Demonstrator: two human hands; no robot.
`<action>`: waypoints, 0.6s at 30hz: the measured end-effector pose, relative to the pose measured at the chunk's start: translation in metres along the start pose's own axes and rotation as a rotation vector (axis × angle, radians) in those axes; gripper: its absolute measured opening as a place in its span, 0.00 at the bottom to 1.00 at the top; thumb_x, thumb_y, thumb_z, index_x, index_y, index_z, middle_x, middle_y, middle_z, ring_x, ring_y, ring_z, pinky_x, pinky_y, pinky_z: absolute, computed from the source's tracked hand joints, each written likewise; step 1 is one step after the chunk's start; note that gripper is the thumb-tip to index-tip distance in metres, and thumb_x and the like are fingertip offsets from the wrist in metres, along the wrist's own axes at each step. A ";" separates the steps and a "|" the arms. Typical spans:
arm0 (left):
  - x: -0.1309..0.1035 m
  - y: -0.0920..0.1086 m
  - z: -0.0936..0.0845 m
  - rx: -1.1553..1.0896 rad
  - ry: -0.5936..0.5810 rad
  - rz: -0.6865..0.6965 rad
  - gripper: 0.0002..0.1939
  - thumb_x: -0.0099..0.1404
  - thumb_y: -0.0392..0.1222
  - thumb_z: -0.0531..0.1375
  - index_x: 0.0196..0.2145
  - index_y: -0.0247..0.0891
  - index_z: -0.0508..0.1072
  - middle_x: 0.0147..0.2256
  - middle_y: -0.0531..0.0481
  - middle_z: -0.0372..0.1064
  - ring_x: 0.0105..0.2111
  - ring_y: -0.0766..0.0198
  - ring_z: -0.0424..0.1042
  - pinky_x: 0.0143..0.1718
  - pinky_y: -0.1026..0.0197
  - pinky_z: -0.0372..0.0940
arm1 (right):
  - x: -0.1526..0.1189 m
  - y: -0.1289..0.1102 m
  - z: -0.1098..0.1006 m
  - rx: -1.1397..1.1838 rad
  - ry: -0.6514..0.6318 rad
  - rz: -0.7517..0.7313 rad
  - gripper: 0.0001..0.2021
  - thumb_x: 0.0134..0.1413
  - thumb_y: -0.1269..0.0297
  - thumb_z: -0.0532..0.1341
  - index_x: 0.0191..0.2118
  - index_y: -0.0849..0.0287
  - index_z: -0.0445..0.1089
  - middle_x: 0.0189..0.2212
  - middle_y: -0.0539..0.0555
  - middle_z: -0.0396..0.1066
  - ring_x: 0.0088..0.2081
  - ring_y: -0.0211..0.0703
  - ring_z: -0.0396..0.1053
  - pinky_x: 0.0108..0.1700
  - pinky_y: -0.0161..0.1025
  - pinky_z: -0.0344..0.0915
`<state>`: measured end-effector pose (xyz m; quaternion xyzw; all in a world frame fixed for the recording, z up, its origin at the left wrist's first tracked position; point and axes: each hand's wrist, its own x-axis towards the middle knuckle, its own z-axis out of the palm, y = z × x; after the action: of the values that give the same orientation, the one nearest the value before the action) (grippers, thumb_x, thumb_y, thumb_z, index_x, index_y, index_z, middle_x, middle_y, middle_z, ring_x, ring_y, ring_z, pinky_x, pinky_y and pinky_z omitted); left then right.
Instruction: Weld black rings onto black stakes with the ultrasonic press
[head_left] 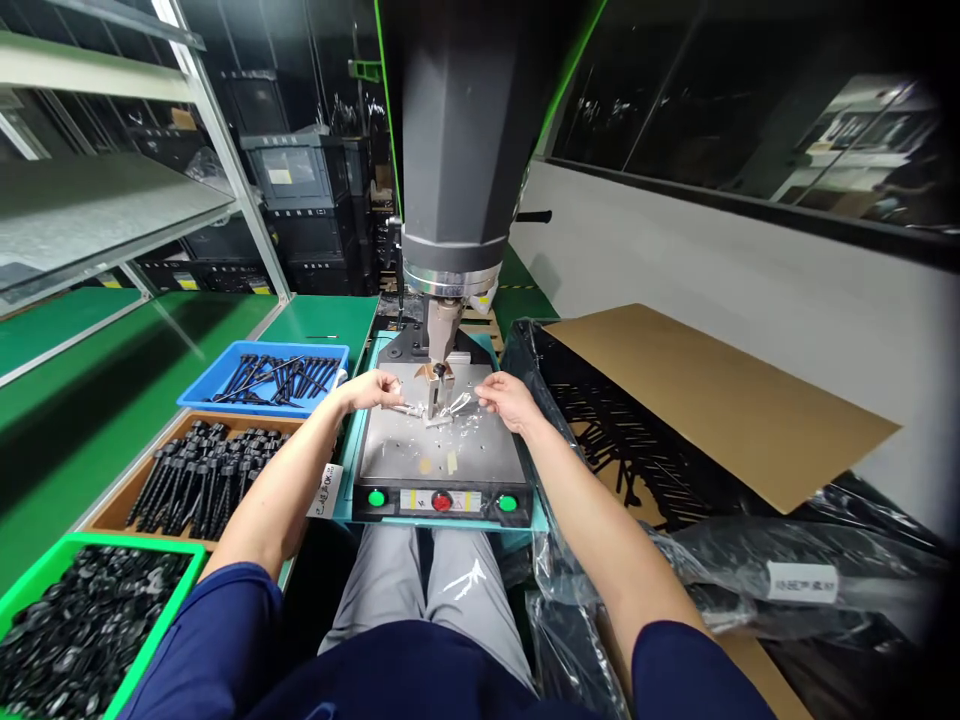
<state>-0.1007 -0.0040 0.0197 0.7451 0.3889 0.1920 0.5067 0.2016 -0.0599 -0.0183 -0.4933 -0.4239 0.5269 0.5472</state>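
Note:
My left hand (pixel 369 390) is closed in a pinch at the left side of the metal fixture (pixel 433 398), over the steel plate of a press machine. What its fingertips hold, if anything, is too small to make out. My right hand (pixel 508 398) is pinched in the same way on the fixture's right side, its contents also unclear. Shiny pieces (pixel 460 403) lie between the hands around the fixture's foot. Directly above stands the press head (pixel 444 330), its tip at a small black part (pixel 439 370) on top of the fixture.
Green buttons (pixel 376 497) and a red button (pixel 442 502) line the machine's front. To the left are a blue tray (pixel 217 402) of black rods, a brown box (pixel 112 515) of black stemmed parts and a green bin (pixel 196 550). Cardboard (pixel 720 390) covers part of a plastic-lined box at right.

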 end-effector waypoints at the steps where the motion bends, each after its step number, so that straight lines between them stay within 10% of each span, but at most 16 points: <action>1: 0.000 0.000 -0.005 -0.016 0.012 0.009 0.19 0.45 0.49 0.72 0.22 0.34 0.69 0.18 0.55 0.66 0.20 0.70 0.64 0.24 0.65 0.58 | 0.005 -0.003 -0.001 -0.017 0.029 -0.007 0.23 0.28 0.61 0.75 0.30 0.58 0.62 0.23 0.45 0.68 0.20 0.32 0.65 0.16 0.26 0.54; 18: 0.064 -0.012 -0.018 -0.416 0.434 -0.046 0.20 0.45 0.48 0.72 0.22 0.36 0.66 0.17 0.58 0.62 0.16 0.72 0.63 0.19 0.68 0.56 | 0.072 -0.014 -0.010 -0.163 0.161 0.025 0.14 0.44 0.71 0.70 0.35 0.60 0.65 0.25 0.50 0.73 0.15 0.29 0.59 0.14 0.26 0.52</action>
<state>-0.0775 0.0587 0.0091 0.5578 0.4570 0.4109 0.5578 0.2195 0.0112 -0.0101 -0.5822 -0.4139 0.4559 0.5309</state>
